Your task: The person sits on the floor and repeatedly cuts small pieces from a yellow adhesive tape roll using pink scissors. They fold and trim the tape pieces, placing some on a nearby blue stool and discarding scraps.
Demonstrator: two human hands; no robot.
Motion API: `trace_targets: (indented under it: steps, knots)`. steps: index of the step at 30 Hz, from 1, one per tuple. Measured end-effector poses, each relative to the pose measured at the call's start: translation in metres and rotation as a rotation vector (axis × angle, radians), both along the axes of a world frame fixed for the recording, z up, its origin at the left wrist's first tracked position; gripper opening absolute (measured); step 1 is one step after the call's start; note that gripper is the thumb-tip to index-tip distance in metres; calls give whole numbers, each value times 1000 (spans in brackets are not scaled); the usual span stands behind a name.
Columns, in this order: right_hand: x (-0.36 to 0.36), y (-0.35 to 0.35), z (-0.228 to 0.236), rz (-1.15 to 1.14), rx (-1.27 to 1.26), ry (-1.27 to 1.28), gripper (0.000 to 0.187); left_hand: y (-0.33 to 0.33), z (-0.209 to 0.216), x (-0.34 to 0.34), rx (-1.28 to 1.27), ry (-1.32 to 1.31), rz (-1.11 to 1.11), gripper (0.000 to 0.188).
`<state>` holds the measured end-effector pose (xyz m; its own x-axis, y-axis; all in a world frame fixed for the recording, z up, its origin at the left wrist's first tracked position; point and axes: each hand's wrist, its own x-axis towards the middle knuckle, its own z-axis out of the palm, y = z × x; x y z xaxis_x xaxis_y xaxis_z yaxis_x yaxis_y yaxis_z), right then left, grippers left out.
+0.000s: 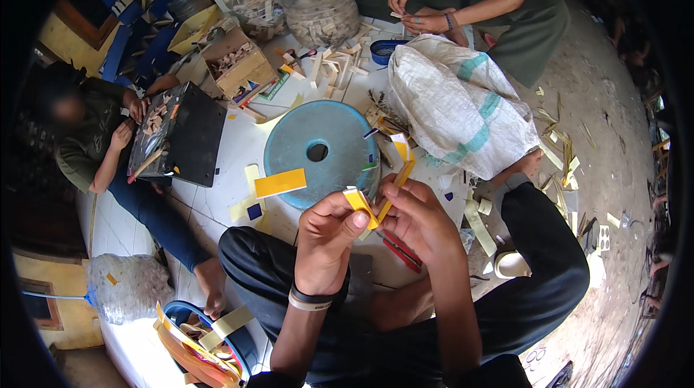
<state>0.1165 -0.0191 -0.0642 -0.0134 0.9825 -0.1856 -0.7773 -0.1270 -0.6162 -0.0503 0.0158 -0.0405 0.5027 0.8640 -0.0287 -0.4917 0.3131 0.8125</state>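
Note:
Over my lap, my left hand and my right hand pinch a yellow strip with pale ends. It forms a V whose two arms meet low between my fingers; whether it is one bent piece or two joined ones I cannot tell. The left thumb presses on the shorter arm, while my right fingers close round the longer one. Just beyond my hands is a round blue disc with a hole in its middle. A flat yellow rectangle lies across its near left edge. Below my hands rests a red-handled tool, partly hidden.
A white sack stands at the right, beyond my knee. Wood pieces lie scattered behind the disc near a wooden box. One person works at a black box on the left, another sits far right. A blue tub holds scraps.

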Motion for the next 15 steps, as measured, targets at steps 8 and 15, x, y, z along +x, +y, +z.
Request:
trace_targets:
  steps: [8,15]
  knots:
    - [6,0,-20,103,21,34,29,4,15,9,-54,-2,-11,20]
    - [4,1,-24,87,32,124,31,3,21,10,-141,36,-5,23]
